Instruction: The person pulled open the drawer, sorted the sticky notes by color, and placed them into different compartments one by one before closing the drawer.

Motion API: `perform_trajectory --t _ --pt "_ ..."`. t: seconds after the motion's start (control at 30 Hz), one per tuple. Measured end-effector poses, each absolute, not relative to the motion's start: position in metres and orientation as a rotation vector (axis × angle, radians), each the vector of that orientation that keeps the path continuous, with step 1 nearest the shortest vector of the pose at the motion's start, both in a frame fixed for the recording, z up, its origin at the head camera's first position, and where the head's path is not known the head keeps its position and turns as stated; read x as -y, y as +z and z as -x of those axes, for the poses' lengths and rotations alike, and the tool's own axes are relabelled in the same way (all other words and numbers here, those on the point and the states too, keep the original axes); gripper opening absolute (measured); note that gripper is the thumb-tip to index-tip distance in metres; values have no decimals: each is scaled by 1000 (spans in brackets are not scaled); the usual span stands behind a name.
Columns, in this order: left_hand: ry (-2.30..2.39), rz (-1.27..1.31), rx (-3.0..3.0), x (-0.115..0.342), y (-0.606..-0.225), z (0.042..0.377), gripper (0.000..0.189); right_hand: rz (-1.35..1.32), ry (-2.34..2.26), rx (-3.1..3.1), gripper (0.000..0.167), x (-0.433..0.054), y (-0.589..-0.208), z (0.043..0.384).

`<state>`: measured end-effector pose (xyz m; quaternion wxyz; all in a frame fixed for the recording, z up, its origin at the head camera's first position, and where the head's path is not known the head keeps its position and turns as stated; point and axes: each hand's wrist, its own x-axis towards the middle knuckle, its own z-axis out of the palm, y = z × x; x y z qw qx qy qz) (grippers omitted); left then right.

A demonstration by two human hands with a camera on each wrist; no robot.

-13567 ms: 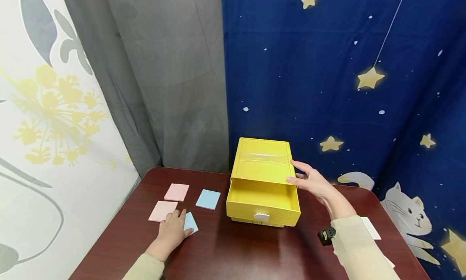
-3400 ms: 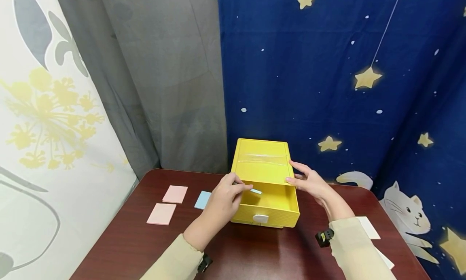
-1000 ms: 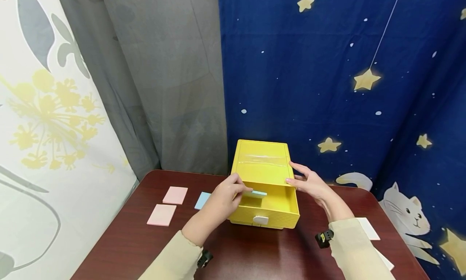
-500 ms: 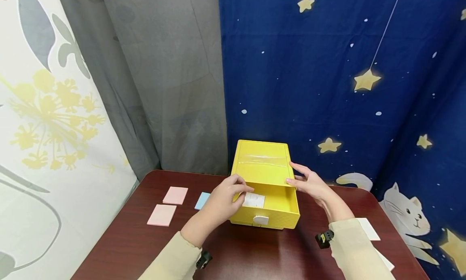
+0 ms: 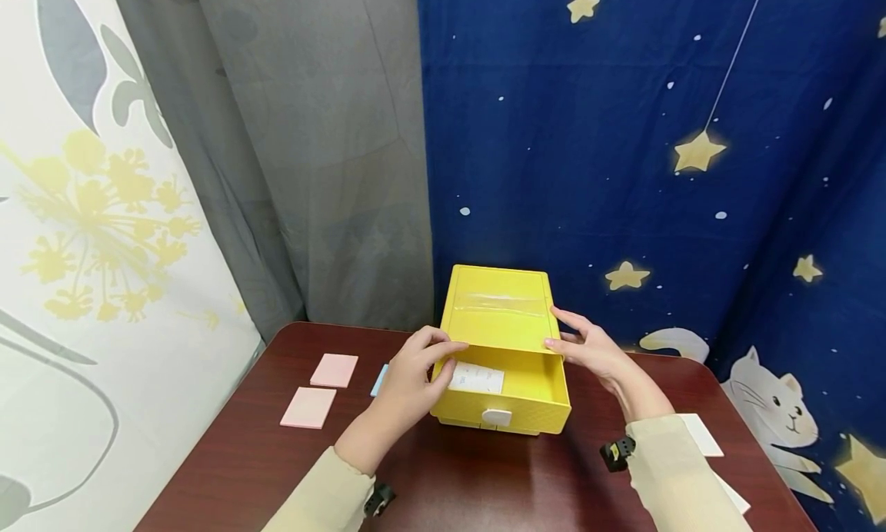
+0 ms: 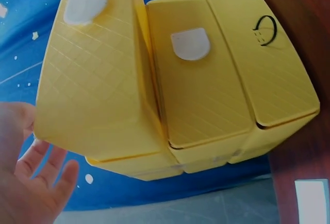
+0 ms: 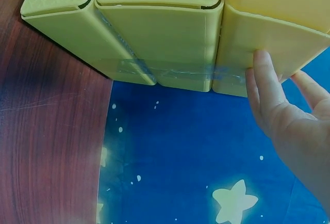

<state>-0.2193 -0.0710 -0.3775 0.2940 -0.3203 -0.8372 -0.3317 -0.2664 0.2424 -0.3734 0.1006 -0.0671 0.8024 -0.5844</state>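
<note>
A yellow desktop drawer unit (image 5: 497, 305) stands at the back of the table, its top drawer (image 5: 533, 378) pulled out. In that drawer lies a sticky note pad (image 5: 477, 378) with its white, faintly printed face up. My left hand (image 5: 408, 370) is at the drawer's left rim with nothing held; in the left wrist view its fingers are spread beside the drawer. My right hand (image 5: 588, 347) rests its fingertips against the upper right side of the unit. A blue sticky note pad (image 5: 378, 381) sits on the table, mostly hidden behind my left hand.
Two pink sticky note pads (image 5: 334, 370) lie on the table's left. White cards or pads (image 5: 702, 435) lie at the right, partly covered by my right sleeve. Below the pulled-out drawer, two more drawers (image 6: 191, 74) are shut. Curtains hang behind the table (image 5: 498, 486).
Over these seconds my left hand carried a blue pad from the table into the drawer and let go of it. It has since drawn back leftward. My right hand stays in place.
</note>
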Motion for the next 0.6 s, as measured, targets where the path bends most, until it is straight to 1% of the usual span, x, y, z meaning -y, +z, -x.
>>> perform_trajectory --t 0.13,0.37,0.6 --pt "-878 773 2220 80 -384 221 27 198 -1709 -2380 83 -242 -372 266" --pt "-890 581 2239 93 -399 226 45 186 -1710 -2378 82 -242 -371 265" --pt "-885 476 2272 105 -416 232 48 187 -1711 -2380 82 -243 -372 264"
